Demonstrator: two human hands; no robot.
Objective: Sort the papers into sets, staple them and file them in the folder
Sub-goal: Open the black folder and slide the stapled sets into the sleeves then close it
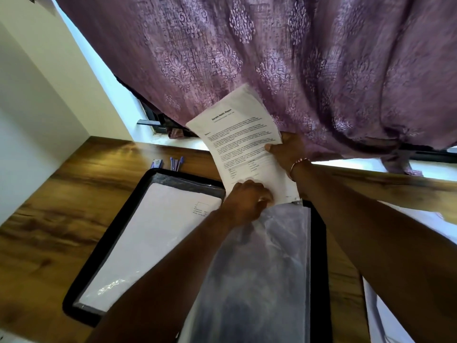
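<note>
Well into the filing stage, judging by the layout. Already sleeved on the left half of the black folder point(319, 243): one white sheet point(153, 231) under crinkled clear plastic. Now feeding a printed set point(242, 144), thin, white and bowed along its length, towards a hazy translucent sleeve point(259, 268) lifted off the right half. Held raised over the folder's far edge, bottom edge at the sleeve's mouth, not yet inside as far as can be seen. Right hand point(288, 151) gripping the set's right edge, thumb on the print, fingers point(286, 138) curled behind. Left hand point(247, 201) pinching the set's bottom edge, fingers point(265, 200) bunched tight. No staple visible. Probably left to file: loose white papers point(378, 318) at the right edge of the wood-grain desk point(49, 231). Stapler point(157, 164) and pens point(176, 163) lying along the far edge, untouched.
</note>
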